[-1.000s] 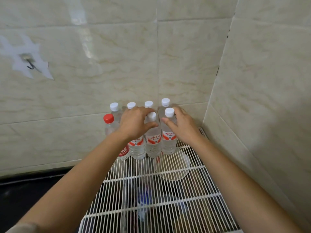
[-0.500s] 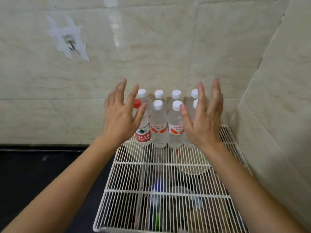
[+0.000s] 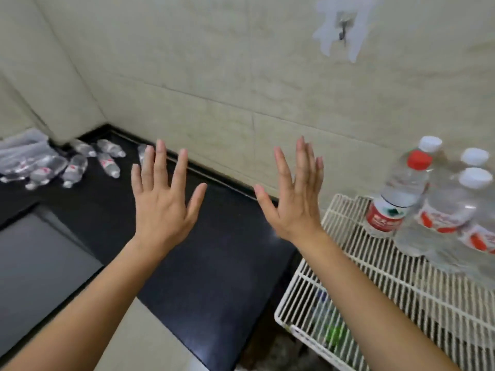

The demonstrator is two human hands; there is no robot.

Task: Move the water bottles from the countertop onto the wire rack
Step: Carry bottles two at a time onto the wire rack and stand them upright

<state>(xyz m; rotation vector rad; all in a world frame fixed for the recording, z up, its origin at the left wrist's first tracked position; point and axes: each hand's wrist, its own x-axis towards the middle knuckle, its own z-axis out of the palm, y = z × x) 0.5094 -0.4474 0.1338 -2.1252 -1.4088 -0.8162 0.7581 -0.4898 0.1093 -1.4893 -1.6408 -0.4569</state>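
Your left hand (image 3: 163, 207) and right hand (image 3: 294, 199) hover splayed, empty, above the countertop (image 3: 214, 263); loose bottles (image 3: 77, 164) lie far left by a plastic bag (image 3: 21, 145), standing bottles (image 3: 428, 204) crowd the rack (image 3: 388, 290) at right

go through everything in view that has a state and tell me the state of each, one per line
left hand: open, empty
right hand: open, empty
red-capped bottle: upright on the wire rack, capped
white-capped bottles: upright on the rack, capped
loose bottles: lying on the black countertop
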